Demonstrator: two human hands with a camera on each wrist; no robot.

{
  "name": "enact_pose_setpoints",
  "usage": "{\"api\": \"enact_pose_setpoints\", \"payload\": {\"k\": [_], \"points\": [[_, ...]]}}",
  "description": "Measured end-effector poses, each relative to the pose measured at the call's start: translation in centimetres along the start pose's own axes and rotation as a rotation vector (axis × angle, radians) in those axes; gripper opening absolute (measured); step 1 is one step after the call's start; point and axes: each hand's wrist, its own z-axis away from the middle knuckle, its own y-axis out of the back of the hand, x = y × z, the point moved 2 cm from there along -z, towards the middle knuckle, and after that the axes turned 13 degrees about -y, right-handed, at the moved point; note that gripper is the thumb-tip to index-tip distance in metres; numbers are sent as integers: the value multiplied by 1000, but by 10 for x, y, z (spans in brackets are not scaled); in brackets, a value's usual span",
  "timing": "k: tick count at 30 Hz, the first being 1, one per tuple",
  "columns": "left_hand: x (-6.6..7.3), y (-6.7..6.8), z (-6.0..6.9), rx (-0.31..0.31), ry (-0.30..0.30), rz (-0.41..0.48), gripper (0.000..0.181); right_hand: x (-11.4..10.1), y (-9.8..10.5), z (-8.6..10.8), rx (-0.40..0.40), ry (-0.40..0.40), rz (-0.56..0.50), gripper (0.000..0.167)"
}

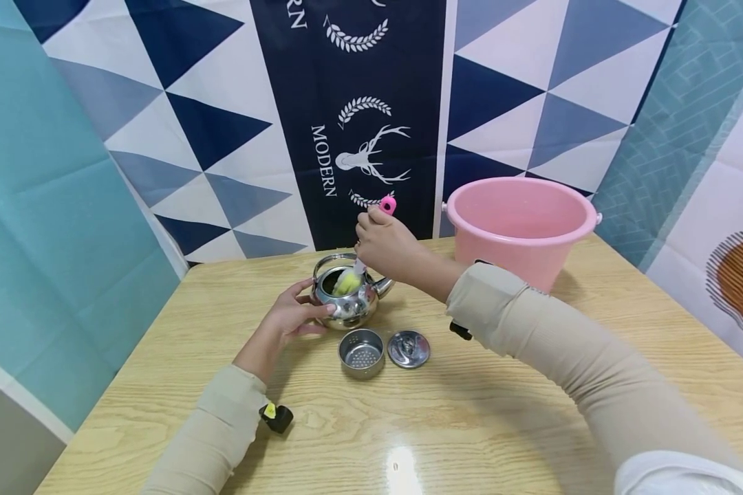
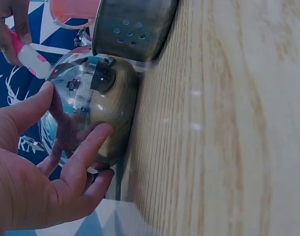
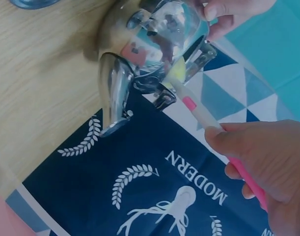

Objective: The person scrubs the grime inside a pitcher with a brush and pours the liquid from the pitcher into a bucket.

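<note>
A steel kettle (image 1: 349, 315) is on the table (image 1: 359, 419), toward its far side, with its mouth uncovered. The left hand (image 1: 291, 311) grasps the kettle's body from the side away from the spout (image 1: 382, 287), its thumb by the upper edge and its fingers spread round the belly. The right hand (image 1: 384, 246) is closed around the brush (image 3: 204, 115), whose handle is white and pink, the pink end sticking up past the fist. The brush slants down into the kettle, its yellow bristles (image 1: 347, 282) lying in the mouth; they are partly hidden there, so whether they touch the inner wall is hard to tell. The kettle's handle (image 1: 329, 259) arches over the far side of the mouth, and the spout points to the right. Nearer the person, close in front of the kettle, stands a strainer (image 1: 362, 355) with holes in its floor and side, its open top facing up. Just to its right lies the lid (image 1: 408, 349), knob upward. A pink bucket (image 1: 514, 260) stands at the table's right, well apart from the kettle and partly behind the right arm. Behind the table hangs a dark panel (image 1: 378, 82) printed with a deer head, wreaths and the word "MODERN", flanked by triangle patterns.
</note>
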Motion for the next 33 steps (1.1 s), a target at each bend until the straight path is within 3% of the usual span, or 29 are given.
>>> {"api": "enact_pose_setpoints", "payload": {"k": [6, 10, 14, 21, 27, 33], "points": [[-1, -3, -3, -4, -3, 5, 85, 3, 4, 3, 28, 38, 6, 20], [-1, -4, -3, -3, -2, 11, 84, 1, 10, 3, -17, 65, -5, 15], [-2, -3, -4, 1, -4, 15, 84, -6, 19, 0, -40, 90, 7, 12], [-3, -1, -4, -14, -3, 12, 84, -24, 29, -9, -5, 117, 50, 13], [-3, -1, -4, -19, -2, 4, 85, -28, 23, -20, 25, 81, 84, 25], [-2, -2, -3, -15, -6, 7, 86, -21, 11, -26, -34, 41, 59, 23]]}}
